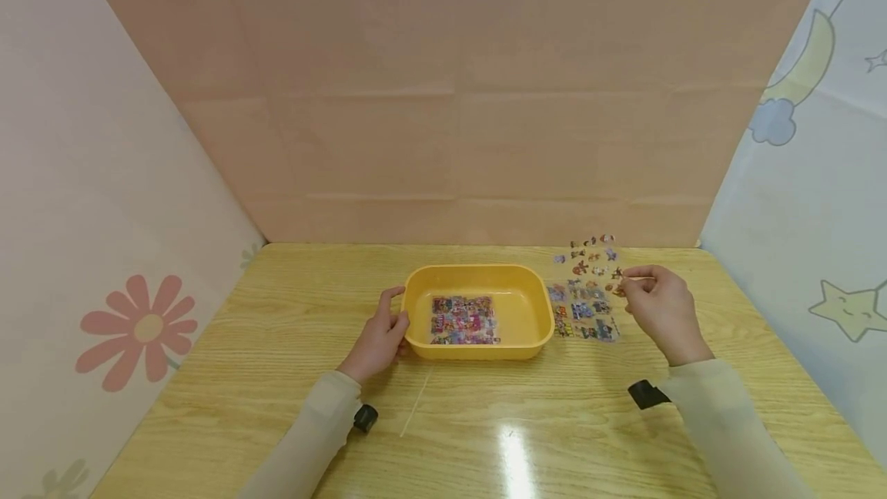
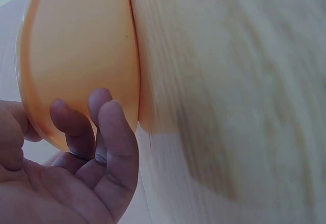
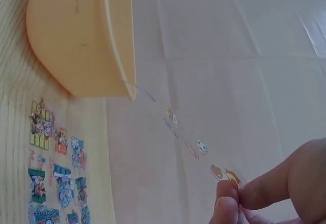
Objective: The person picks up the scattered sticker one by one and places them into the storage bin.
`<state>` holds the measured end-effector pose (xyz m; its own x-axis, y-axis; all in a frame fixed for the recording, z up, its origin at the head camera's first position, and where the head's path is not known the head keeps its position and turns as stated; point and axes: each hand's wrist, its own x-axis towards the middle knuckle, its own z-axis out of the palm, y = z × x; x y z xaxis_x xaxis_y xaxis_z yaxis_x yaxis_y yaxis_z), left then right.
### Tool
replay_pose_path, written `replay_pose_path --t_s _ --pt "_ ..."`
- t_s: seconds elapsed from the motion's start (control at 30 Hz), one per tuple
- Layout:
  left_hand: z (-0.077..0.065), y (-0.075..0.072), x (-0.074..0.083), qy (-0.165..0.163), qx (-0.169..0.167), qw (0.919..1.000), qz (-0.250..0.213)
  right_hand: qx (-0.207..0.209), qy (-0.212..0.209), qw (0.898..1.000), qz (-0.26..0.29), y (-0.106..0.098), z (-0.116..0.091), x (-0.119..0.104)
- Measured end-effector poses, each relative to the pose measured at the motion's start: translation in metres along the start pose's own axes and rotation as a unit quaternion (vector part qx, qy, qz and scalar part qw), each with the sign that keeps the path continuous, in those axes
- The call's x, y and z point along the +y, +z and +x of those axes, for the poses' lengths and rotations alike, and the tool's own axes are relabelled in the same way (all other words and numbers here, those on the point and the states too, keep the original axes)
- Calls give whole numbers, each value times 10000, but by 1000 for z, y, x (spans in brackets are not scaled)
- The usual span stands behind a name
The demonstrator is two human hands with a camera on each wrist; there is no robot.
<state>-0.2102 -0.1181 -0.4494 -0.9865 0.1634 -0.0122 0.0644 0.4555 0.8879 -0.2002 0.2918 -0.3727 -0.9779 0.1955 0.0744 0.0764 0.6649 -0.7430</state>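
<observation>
A yellow plastic basin (image 1: 523, 318) sits on the table, a stack of colourful printed sticker sheets (image 1: 463, 320) lying inside it. My left hand (image 1: 377, 337) grips the basin's left end, at the rim, with fingers bent against its outer wall (image 2: 81, 51). Between thumb and fingertips my right hand (image 1: 661, 310) pinches the edge of a clear sheet of small cartoon stickers (image 1: 594, 256), raised at a slant beside the basin. Under it, another clear sticker sheet (image 1: 582, 314) lies on the wood; its bigger prints (image 3: 56, 178) show in the right wrist view.
The wooden table (image 1: 291, 329) runs back to a pinkish-tan paper backdrop (image 1: 450, 137). Patterned panels stand on both sides, with a red flower (image 1: 148, 328) at left and a star (image 1: 848, 310) at right. Black bands (image 1: 647, 395) are on both wrists.
</observation>
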Motion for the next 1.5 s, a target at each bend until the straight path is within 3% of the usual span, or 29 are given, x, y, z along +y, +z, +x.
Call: replay_pose_path --t_s 0.33,1.5 --pt "0 0 0 -9 -14 10000 -10 85 -119 9999 77 1 -3 -9" --pt "0 -1 1 19 -52 10000 -30 -560 -151 9972 466 36 -7 -39"
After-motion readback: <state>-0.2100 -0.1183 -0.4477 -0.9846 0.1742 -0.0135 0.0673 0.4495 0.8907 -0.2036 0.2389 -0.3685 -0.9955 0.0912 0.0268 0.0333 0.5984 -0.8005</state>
